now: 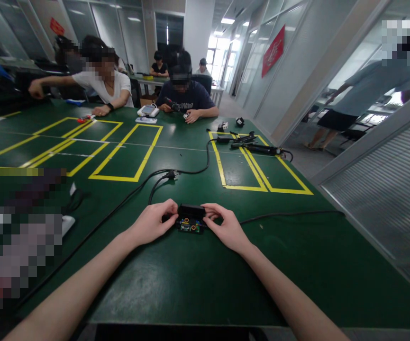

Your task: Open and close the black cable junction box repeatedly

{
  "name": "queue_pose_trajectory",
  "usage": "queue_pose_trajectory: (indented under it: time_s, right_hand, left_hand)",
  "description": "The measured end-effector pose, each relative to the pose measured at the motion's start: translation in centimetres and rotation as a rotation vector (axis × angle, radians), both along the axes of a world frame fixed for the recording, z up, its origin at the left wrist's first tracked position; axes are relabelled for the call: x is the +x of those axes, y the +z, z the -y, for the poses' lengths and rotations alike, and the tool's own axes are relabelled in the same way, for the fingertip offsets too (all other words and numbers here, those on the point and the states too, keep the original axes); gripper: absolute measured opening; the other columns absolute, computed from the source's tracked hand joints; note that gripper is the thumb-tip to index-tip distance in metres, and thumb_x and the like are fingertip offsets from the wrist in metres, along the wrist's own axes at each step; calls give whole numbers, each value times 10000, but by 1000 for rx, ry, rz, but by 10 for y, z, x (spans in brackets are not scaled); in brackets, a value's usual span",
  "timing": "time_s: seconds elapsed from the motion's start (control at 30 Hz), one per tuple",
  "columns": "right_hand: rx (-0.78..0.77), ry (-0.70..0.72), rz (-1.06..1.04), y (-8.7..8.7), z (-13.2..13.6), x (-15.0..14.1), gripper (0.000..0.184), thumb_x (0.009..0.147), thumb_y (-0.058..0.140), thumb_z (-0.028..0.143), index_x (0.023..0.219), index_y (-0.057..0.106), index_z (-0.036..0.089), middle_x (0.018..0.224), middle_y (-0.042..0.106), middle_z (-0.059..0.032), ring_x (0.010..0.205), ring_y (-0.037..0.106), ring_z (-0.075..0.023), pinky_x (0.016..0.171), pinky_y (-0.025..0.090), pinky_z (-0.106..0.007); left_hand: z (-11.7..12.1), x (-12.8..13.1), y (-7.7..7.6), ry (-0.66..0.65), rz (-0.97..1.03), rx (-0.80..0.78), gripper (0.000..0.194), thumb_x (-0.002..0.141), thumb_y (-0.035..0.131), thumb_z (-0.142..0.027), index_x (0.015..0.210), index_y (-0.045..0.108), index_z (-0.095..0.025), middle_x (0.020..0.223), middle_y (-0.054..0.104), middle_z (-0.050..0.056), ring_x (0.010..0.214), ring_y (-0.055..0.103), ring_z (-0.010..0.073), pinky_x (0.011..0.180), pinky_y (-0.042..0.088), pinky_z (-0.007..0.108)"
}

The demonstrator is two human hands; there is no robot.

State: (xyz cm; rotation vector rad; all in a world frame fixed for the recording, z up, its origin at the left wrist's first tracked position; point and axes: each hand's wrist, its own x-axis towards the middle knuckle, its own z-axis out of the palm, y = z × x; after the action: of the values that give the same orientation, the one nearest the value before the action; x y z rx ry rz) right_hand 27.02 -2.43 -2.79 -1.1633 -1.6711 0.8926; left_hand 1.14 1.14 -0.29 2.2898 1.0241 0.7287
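A small black power adapter (pixel 191 211) lies on the green table (pixel 197 279) with its case opened, and a circuit board (pixel 189 224) with coloured parts shows at its near side. My left hand (pixel 154 221) grips the adapter's left end with curled fingers. My right hand (pixel 225 226) pinches its right end, fingers bent. Black cables (pixel 176 173) run from the adapter's left end across the table, and another cable (pixel 290 214) leads off to the right.
Yellow tape rectangles (pixel 126 152) mark the table. Black tools and adapter parts (pixel 250 143) lie in the far right rectangle. Two people sit at the far side handling small items (pixel 148 112). A blurred pile (pixel 20 246) is at my left; a person stands beyond the glass partition (pixel 361 90).
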Motion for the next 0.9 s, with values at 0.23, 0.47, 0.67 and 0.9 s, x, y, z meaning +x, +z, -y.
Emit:
queue_pose_trajectory:
  time_s: [0.23,0.47,0.67,0.9]
  right_hand:
    - [10,0,12,0,1,1,293,872,638,216,1155,714,204,1000,778,-61,857,734,-188,798,624,-347]
    - [90,51,51,7,5,0,255,862,609,162,1085,725,206,1031,766,-63,893,730,-195,837,621,-355]
    - [92,108,55,14,7,0,285,859,555,126,1062,733,218,1083,760,-68,1003,720,-218,913,603,-390]
    - [150,160,165,17,10,1,292,860,710,229,1151,708,217,1123,752,-92,1036,709,-238,929,577,-400]
  left_hand:
    - [2,2,5,29,17,-52,52,937,481,-263,891,475,-239,788,718,-9,721,702,180,678,484,269]
    - [1,2,5,45,-3,-51,56,899,446,-206,903,493,-237,775,719,-14,695,688,180,665,477,268]
    - [1,0,5,44,-2,-53,103,889,421,-179,912,503,-236,823,743,1,760,715,194,712,508,283]
    - [3,0,9,-6,6,-64,114,940,426,-222,981,532,-229,937,789,24,844,740,200,780,538,311]
